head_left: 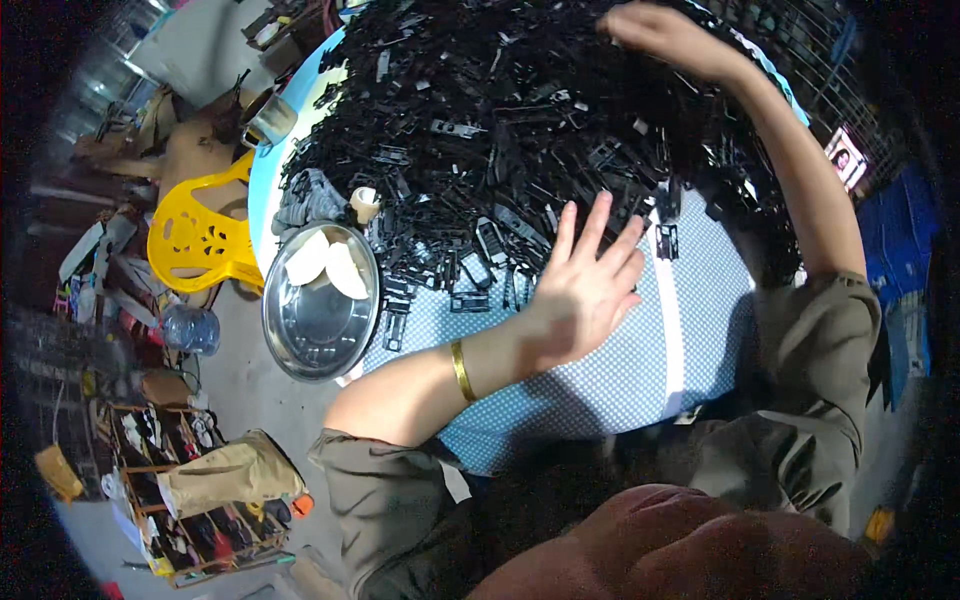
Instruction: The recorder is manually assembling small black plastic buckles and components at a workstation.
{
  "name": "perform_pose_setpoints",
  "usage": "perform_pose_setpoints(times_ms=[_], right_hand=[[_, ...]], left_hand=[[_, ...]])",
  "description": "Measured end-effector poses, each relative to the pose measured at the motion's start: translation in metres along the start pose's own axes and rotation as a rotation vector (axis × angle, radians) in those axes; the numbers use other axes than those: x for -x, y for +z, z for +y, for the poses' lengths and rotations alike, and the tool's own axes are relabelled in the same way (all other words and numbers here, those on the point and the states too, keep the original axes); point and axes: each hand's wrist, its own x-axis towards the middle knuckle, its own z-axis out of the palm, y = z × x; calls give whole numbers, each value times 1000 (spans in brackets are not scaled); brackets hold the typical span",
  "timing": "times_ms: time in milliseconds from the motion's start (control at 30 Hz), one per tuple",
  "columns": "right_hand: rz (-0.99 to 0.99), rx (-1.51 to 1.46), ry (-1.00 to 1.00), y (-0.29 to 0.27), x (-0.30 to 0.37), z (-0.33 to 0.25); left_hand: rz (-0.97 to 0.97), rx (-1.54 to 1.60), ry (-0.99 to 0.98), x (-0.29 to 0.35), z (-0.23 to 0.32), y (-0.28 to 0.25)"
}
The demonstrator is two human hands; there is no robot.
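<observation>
A large heap of small black plastic parts (480,130) covers the far and middle part of a table with a blue dotted cloth (620,390). My left hand (590,290) lies with spread fingers at the near edge of the heap, its fingertips by the parts. A gold bracelet (462,372) circles that wrist. My right hand (668,40) reaches over the far right of the heap; its fingers bend down and are blurred, so whether they hold anything does not show. Next to my left forearm is a round metal tray (320,350) with two white pieces (345,270) in it.
A small tape roll (365,205) and a grey cloth bundle (312,200) sit beyond the tray. Left of the table stands a yellow plastic chair (200,235), with a metal cup (270,120) near it. A shoe rack (200,530) is lower left. A lit phone (846,160) and blue crates (895,240) are right.
</observation>
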Motion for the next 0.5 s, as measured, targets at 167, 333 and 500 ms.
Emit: perform_pose_setpoints(times_ms=[167, 333, 500], right_hand=[[573, 719, 317, -34, -8, 103], [176, 147, -193, -26, 23, 117], [150, 204, -62, 5, 24, 58]], left_hand=[[37, 59, 33, -6, 1, 1], [71, 52, 41, -6, 0, 2], [-30, -35, -97, -4, -5, 3]])
